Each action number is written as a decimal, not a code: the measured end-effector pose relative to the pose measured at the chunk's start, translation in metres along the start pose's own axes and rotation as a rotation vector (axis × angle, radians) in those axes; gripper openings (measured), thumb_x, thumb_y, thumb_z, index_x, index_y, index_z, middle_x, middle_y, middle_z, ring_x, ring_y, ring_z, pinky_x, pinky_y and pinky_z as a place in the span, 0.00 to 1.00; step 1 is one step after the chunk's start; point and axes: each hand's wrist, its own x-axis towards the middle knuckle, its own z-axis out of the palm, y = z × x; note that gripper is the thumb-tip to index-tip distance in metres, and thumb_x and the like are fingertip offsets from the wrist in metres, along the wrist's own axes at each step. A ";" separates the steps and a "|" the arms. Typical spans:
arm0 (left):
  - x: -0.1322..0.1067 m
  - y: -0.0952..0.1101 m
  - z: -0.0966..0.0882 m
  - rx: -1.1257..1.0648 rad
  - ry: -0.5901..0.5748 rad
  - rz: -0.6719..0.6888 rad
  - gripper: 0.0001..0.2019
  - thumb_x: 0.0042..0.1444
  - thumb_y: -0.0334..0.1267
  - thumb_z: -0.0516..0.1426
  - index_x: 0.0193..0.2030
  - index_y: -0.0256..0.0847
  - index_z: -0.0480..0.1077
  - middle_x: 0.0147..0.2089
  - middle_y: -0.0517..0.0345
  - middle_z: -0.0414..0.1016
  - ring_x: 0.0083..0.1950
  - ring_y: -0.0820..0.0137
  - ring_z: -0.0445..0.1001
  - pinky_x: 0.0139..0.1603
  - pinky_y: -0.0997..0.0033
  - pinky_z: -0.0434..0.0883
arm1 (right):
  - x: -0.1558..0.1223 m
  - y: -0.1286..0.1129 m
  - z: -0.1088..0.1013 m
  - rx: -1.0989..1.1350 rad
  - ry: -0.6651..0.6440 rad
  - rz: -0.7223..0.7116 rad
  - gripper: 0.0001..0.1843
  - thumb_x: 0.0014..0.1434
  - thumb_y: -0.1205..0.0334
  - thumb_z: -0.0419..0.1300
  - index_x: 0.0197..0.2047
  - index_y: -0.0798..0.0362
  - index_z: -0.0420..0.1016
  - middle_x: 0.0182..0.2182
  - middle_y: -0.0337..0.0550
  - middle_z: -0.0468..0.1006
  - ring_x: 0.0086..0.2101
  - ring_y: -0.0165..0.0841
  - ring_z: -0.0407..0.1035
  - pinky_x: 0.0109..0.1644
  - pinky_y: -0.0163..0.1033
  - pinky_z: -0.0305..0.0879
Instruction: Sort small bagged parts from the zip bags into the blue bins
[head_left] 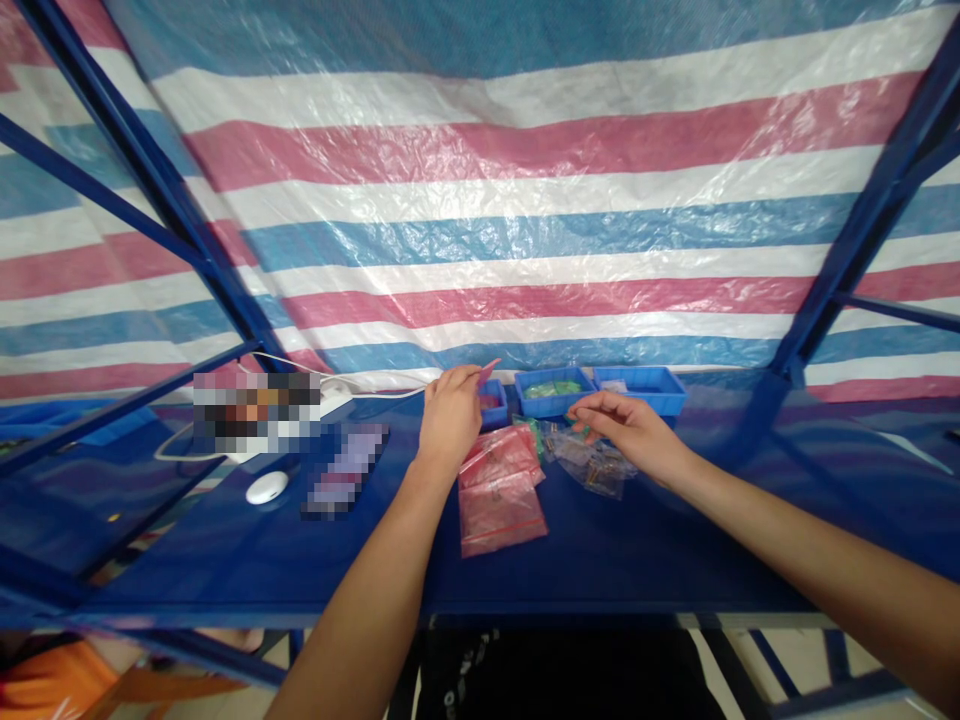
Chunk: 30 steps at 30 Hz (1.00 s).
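My left hand (452, 408) is closed on a pink plastic bag (489, 373), whose edge sticks out past the fingertips over a small blue bin (492, 402). With fingers pinched together, my right hand (621, 428) is above some clear plastic bags (596, 462) with small brownish pieces inside. A bit of green shows at those fingertips, too small to name. Pink zip bags (501, 510) lie overlapping on the table between my forearms. A green bag (534, 432) is partly covered beside them.
Behind the hands stand a blue bin (553, 392) with green bags and another blue bin (651, 388) holding something pale. To the left lie a phone (349, 465), a white rounded case (267, 488) and a white power strip (330, 402) with cables. Blue metal posts (847, 240) frame the table (637, 560).
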 end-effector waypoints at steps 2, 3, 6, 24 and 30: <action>0.002 -0.006 0.001 -0.016 -0.028 0.009 0.21 0.67 0.27 0.50 0.61 0.40 0.75 0.63 0.50 0.78 0.66 0.58 0.72 0.70 0.53 0.67 | 0.000 0.000 0.000 -0.001 -0.005 -0.002 0.17 0.63 0.44 0.67 0.45 0.49 0.83 0.44 0.45 0.84 0.42 0.40 0.78 0.43 0.45 0.74; 0.002 -0.010 0.002 -0.027 -0.039 0.017 0.21 0.65 0.26 0.51 0.60 0.40 0.76 0.62 0.51 0.78 0.64 0.59 0.73 0.70 0.54 0.67 | 0.000 -0.001 0.000 -0.003 -0.005 -0.003 0.18 0.63 0.44 0.67 0.45 0.49 0.83 0.44 0.45 0.84 0.42 0.40 0.78 0.43 0.44 0.74; 0.004 -0.017 0.003 -0.058 -0.073 0.059 0.19 0.64 0.27 0.53 0.55 0.40 0.80 0.60 0.51 0.80 0.61 0.60 0.76 0.69 0.57 0.69 | 0.000 -0.005 0.000 -0.009 -0.006 0.000 0.19 0.62 0.42 0.67 0.43 0.49 0.83 0.41 0.44 0.84 0.39 0.39 0.78 0.42 0.44 0.73; 0.001 -0.022 -0.010 0.087 -0.275 -0.199 0.16 0.64 0.34 0.53 0.42 0.43 0.84 0.44 0.49 0.86 0.51 0.58 0.82 0.60 0.63 0.74 | -0.002 -0.006 0.002 -0.049 -0.082 0.011 0.17 0.63 0.44 0.66 0.42 0.50 0.82 0.34 0.41 0.82 0.33 0.35 0.74 0.40 0.41 0.73; -0.001 -0.016 -0.009 0.096 -0.328 -0.247 0.17 0.68 0.41 0.51 0.42 0.44 0.82 0.42 0.48 0.85 0.47 0.58 0.83 0.51 0.65 0.75 | -0.001 0.001 0.000 -0.059 -0.102 0.005 0.18 0.64 0.43 0.65 0.43 0.49 0.82 0.36 0.42 0.83 0.35 0.36 0.76 0.42 0.42 0.74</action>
